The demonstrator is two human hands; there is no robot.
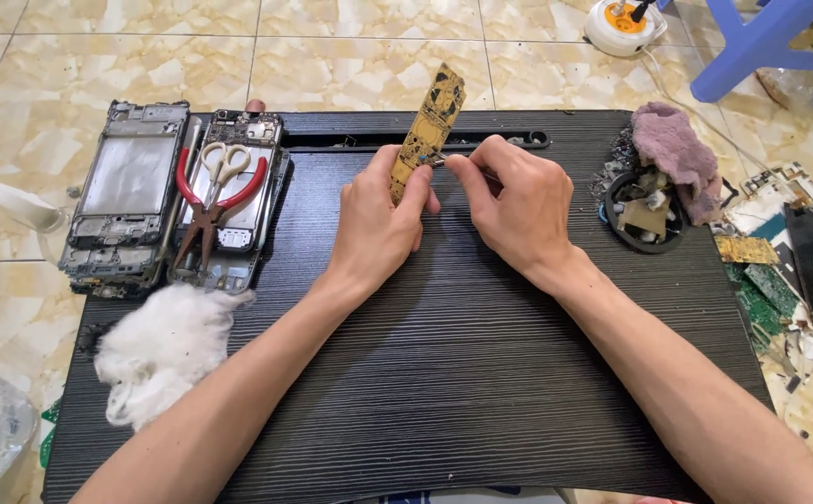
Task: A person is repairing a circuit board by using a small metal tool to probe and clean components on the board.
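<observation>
A long yellow circuit board is gripped upright-ish by the left hand, while a tiny metal tool is pinched against it by the right hand, over the black table.

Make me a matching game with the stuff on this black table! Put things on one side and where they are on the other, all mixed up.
Things:
1. gold circuit board
2. red-handled pliers
3. white cotton fluff
4. purple cloth

Places:
A. near left corner of the black table
B. far right edge, beside a round black dish of scraps
C. held upright in the left hand, with the right hand at it
D. lying on a stripped phone frame at far left

Pairs: 1-C, 2-D, 3-A, 4-B
</observation>
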